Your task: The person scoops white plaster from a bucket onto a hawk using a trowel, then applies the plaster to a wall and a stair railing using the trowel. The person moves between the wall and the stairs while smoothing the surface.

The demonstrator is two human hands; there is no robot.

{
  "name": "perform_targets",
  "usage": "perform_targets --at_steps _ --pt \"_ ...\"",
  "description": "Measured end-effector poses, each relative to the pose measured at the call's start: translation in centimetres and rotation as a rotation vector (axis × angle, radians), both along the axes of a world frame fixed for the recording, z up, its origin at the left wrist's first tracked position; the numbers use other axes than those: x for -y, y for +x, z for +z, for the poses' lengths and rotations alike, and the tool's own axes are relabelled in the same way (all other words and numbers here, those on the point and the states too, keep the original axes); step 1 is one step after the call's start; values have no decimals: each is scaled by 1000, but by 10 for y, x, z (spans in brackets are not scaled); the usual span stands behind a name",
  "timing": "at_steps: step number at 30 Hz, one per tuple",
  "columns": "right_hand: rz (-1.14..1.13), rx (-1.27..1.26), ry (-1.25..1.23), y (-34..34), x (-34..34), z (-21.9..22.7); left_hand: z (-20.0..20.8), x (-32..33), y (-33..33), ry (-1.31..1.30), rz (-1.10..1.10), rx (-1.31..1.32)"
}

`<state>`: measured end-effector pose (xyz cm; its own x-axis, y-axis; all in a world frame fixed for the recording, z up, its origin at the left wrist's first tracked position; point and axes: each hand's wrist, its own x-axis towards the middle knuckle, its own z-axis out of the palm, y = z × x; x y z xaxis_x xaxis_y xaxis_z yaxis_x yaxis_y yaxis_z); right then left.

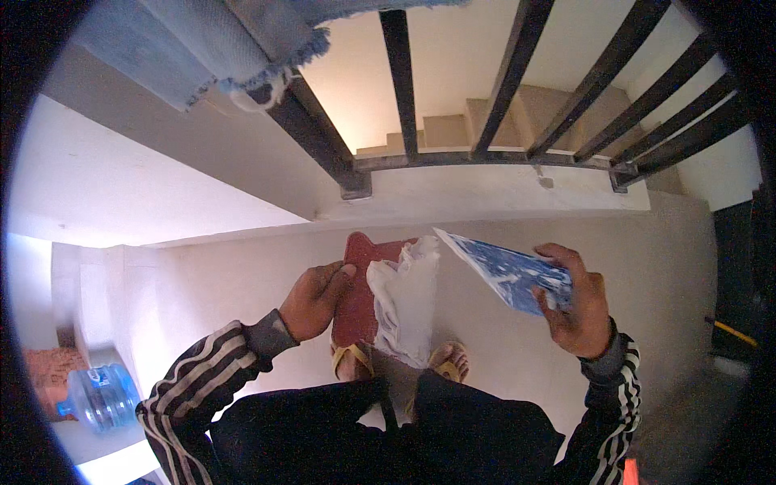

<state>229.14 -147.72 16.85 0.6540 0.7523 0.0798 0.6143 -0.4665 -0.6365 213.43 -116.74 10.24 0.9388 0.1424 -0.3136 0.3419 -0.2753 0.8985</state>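
My left hand (318, 300) is closed on the left edge of a dark red flat board (356, 303), with the thumb on top. A thick, folded-looking white mass (406, 301), like putty, covers the board's right side. To the right, my right hand (579, 304) grips a flat blue spreader (513, 275) smeared with white, fingers and thumb on opposite faces. The spreader is tilted, its pale far corner pointing toward the white mass with a small gap between them. Both hands are raised above the floor, in front of my body.
Ahead stands a dark railing (493, 158) on a low ledge, with stair steps (533, 117) beyond it. Frayed denim cloth (202, 56) hangs at the upper left. A clear blue water bottle (103, 398) lies at lower left. My sandalled feet (449, 361) are below the board.
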Motion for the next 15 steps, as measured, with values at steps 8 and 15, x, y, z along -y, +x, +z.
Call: perform_targets --at_steps 8,15 --pt "-11 -9 -17 -7 16 -33 -17 35 56 -37 -196 45" --pt "48 -66 -54 -34 31 -32 -37 32 70 144 -377 160"
